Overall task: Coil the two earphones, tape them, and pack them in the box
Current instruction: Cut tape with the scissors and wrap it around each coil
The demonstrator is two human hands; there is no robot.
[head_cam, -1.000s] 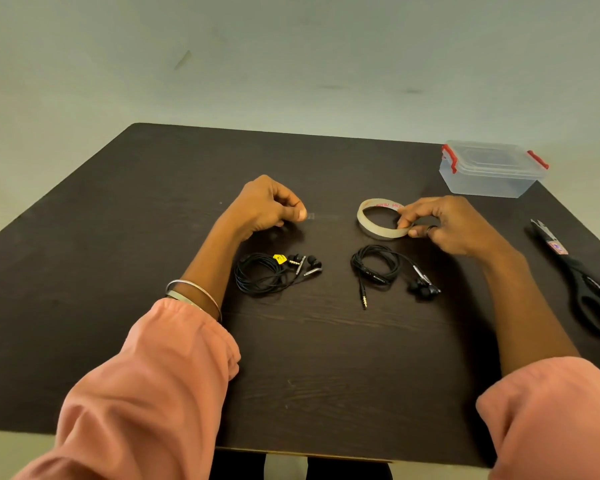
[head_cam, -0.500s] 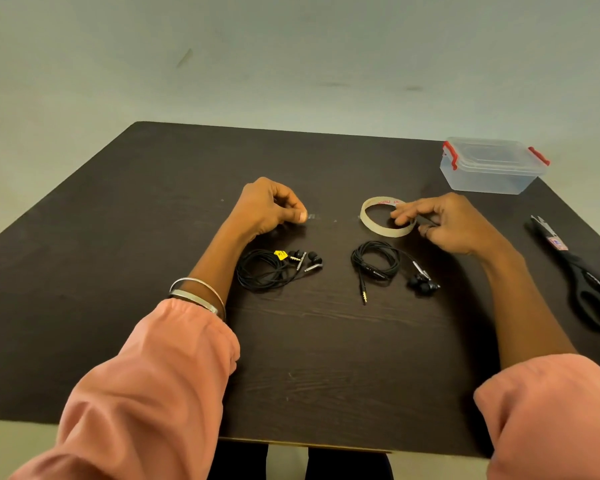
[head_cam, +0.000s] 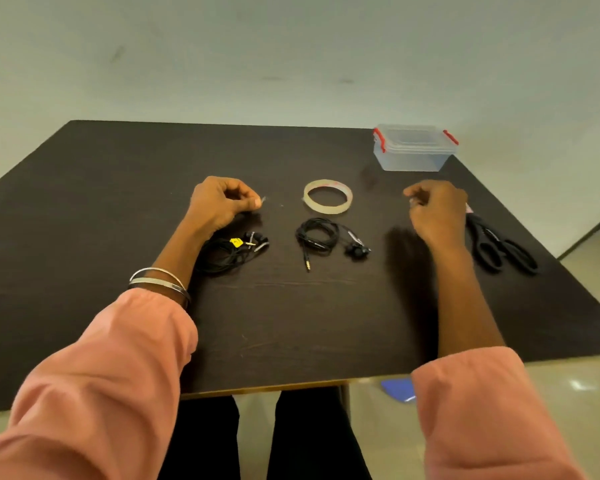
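A dark brown wooden table [head_cam: 291, 323] filled the middle of the frame, its pale front edge seen at the bottom. Behind it, a plain grey-green wall [head_cam: 291, 57] with faint smudges took up the top. Pale glossy floor [head_cam: 586, 393] was seen at the lower right.

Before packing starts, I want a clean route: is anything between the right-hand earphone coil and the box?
Mostly clear: the tape roll lies just behind the coil, left of a straight line to the box, whose lid is on.
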